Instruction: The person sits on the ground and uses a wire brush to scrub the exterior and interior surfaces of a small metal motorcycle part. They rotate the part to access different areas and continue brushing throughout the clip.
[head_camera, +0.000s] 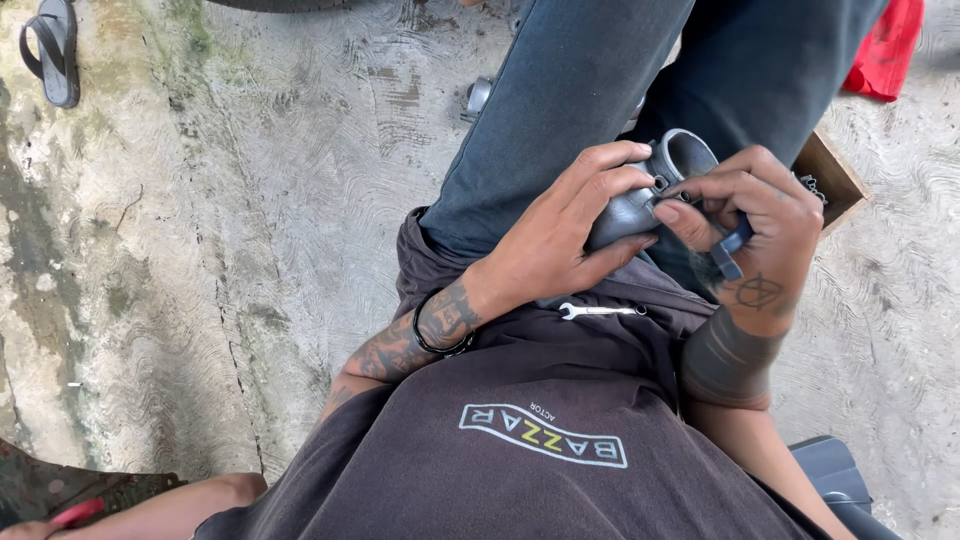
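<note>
I see my left hand (555, 235) wrapped around a grey metal pipe fitting (655, 190), its fingers (610, 165) clamped over the body, held above my lap against the jeans (560, 100). My right hand (755, 225) pinches near the fitting's open mouth, fingers together on what looks like a small dark tool (732, 248), though I can't make it out clearly. A small silver wrench (598, 311) lies on my dark shirt (540, 430). A red cloth (885, 50) sits on the concrete floor (250, 200), well apart.
</note>
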